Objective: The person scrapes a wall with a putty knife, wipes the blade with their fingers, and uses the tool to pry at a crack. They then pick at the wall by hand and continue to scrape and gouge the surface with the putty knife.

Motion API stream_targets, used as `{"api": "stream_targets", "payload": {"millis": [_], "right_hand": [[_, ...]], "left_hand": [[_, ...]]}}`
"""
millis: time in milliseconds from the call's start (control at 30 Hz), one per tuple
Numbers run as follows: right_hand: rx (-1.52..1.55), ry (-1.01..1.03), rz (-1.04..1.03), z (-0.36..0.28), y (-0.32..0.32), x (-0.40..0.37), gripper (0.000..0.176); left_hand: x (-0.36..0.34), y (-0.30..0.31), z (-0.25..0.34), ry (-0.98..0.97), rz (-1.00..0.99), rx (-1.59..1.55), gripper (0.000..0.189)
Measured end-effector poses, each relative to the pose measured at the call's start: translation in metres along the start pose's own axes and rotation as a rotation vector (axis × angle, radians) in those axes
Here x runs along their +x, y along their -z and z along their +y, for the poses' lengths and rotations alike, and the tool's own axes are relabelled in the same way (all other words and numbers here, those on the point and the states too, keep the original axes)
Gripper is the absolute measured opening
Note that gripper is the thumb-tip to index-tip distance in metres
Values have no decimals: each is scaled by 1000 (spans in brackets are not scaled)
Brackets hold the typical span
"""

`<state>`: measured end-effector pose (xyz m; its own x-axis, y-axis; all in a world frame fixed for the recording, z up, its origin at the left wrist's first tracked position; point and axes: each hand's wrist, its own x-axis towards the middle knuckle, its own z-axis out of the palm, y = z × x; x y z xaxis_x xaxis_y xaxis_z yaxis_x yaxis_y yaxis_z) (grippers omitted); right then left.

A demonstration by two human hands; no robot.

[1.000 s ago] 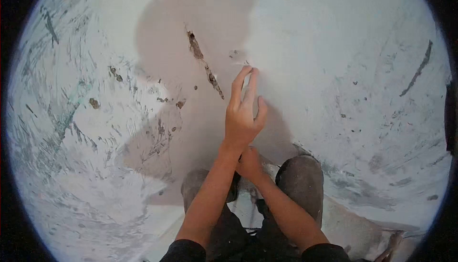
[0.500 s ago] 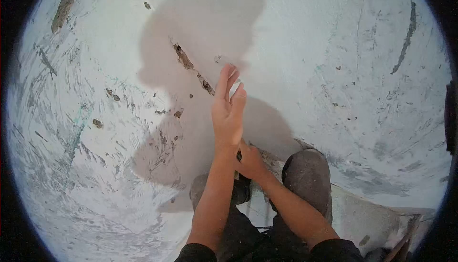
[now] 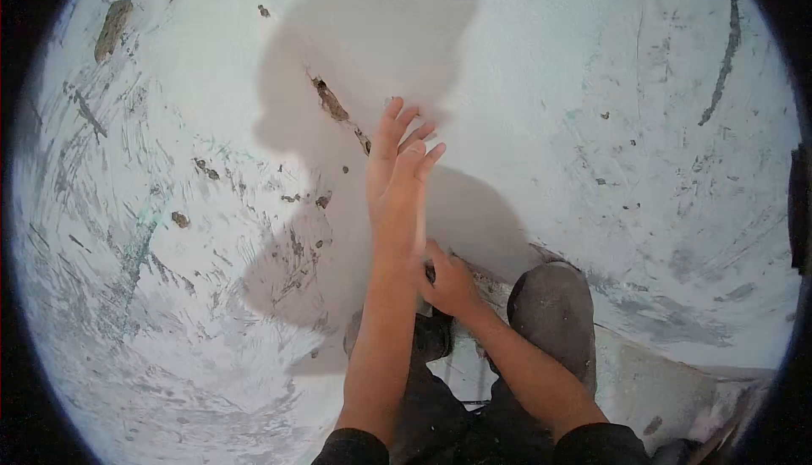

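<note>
My left hand [image 3: 395,186] is raised in front of a white, scuffed wall [image 3: 541,59], with its fingers spread and nothing visible in them. Just above and left of it, a long brown gouge [image 3: 330,101] runs diagonally through the plaster; the hand covers its lower end. Lower down, my right hand [image 3: 455,286] is closed around a small dark object [image 3: 430,273], perhaps a handle. My left forearm hides most of that object, so its kind cannot be made out.
Chipped holes [image 3: 179,220] and larger bare patches [image 3: 113,29] mark the wall at left. A dark grey streak [image 3: 723,59] runs down the right side. My bent knee [image 3: 551,313] is close to the wall's base. A shadow falls across the middle.
My left hand has shifted slightly up and left, and its fingers have spread apart. A white patch between those fingers earlier no longer shows. My right hand stays closed and low.
</note>
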<state>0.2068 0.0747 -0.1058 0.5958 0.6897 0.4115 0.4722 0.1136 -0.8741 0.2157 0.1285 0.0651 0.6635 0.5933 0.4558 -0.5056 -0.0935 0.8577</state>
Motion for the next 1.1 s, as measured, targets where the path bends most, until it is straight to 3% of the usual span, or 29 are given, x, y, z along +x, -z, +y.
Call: {"api": "stream_targets", "payload": {"millis": [400, 667, 867, 1100], "right_hand": [[32, -35, -86, 1, -1, 0, 35], [32, -2, -59, -1, -2, -1, 33], [42, -10, -73, -3, 1, 0, 34], [51, -91, -133, -5, 3, 0, 35]], "left_hand": [[-6, 4, 18, -12, -104, 81, 65], [0, 6, 30, 109, -193, -127, 67], [-1, 7, 23, 35, -76, -107, 70], [-1, 4, 25, 50, -133, -150, 70]]}}
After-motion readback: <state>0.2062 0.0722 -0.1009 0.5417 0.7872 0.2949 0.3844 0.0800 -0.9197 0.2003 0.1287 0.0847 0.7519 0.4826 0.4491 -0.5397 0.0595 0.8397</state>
